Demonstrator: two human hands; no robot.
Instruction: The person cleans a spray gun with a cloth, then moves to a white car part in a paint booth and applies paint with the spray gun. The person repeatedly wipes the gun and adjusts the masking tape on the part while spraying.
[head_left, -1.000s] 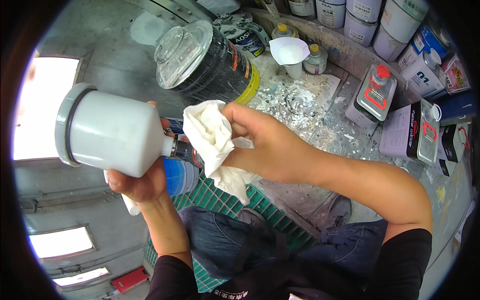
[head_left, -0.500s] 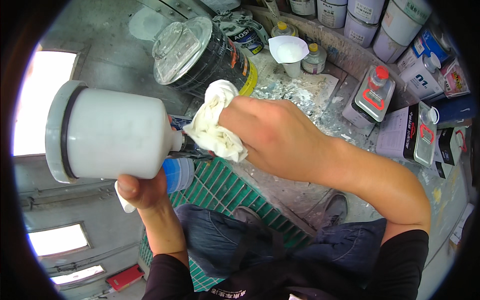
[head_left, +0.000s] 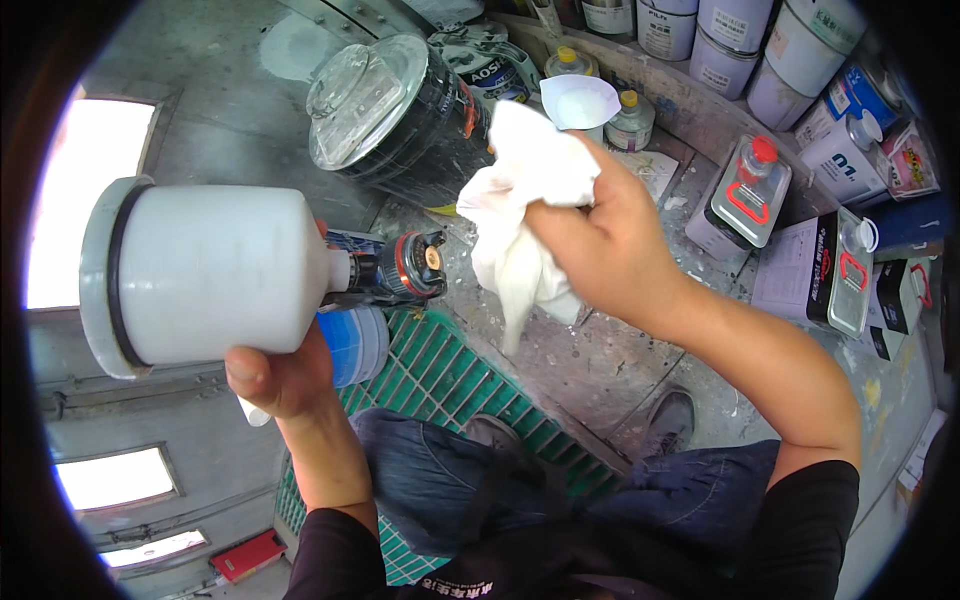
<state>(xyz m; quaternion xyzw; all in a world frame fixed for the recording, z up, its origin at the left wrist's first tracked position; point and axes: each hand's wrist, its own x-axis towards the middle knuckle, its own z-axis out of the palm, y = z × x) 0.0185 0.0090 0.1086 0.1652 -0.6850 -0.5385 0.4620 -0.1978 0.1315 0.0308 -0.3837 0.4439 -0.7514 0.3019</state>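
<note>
A paint spray gun (head_left: 405, 268) lies on its side in my left hand (head_left: 290, 375), its nozzle end facing right with the air cap in sight. Its large white paint cup (head_left: 215, 275), with a grey lid, points left. My left thumb presses under the cup, while the other fingers and the gun's handle are mostly hidden behind it. A crumpled white cloth (head_left: 530, 200) is bunched in my closed right hand (head_left: 625, 240), a loose end hanging down. The cloth is a short way to the right of the nozzle, apart from it.
A black bucket (head_left: 420, 140) with a paint-crusted lid stands beyond my hands, beside a white paper strainer (head_left: 580, 100). Metal tins, one with a red cap (head_left: 763, 150), stand to the right. Green floor grating (head_left: 430, 370) and a blue container (head_left: 355, 345) lie below.
My right hand has drawn the cloth off the gun's nozzle, moving right and slightly up. The nozzle now shows, and the gun has shifted slightly left and down.
</note>
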